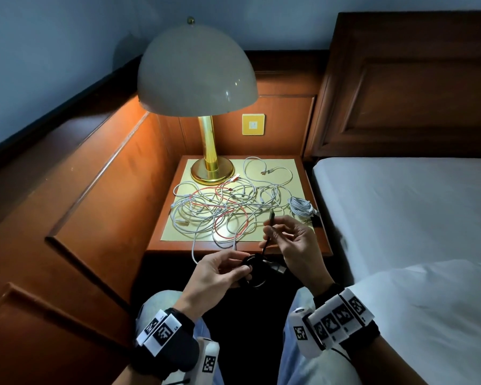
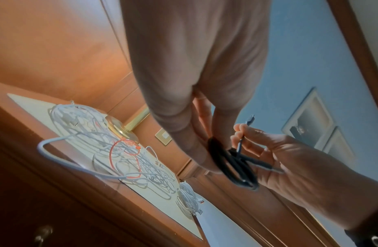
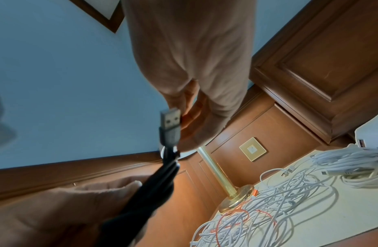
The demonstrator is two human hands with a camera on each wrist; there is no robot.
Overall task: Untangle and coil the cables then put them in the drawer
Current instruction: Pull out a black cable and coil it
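Right wrist alone shows black cable's USB plug.

One dome-shaded table lamp with a brass stem is counted on the one wooden nightstand. One black cable wound into a coil is seen, held between two bare hands. One red cable is made out in the one tangle of thin white cables; the white strands cannot be counted singly. One bundled white cable is counted, and one yellow wall plate.
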